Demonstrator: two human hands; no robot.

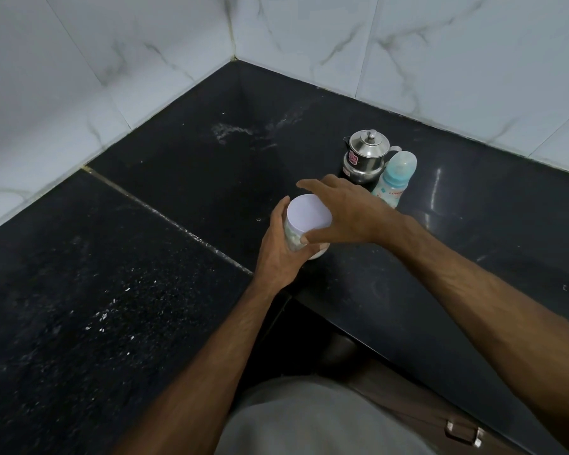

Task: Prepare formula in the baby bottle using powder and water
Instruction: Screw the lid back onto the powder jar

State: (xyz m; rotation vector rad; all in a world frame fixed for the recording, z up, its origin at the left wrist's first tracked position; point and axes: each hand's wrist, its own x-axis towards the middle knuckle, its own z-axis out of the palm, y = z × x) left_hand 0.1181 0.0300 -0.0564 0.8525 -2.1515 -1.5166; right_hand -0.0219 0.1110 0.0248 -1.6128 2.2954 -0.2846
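Both hands are on the white-lidded powder jar [306, 224]: left hand [278, 249] grips its side, right hand [345, 211] clasps the lid, above the tabletop [178, 159].

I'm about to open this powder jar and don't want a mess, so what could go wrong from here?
1. The left hand grips the powder jar near the counter front edge; a hard twist by the right hand on the white lid could tip it and spill powder.
2. The baby bottle and steel pot stand close behind the right hand; a jerk could knock them over.
3. The bottle's cap looks to be on, so it isn't ready for powder.
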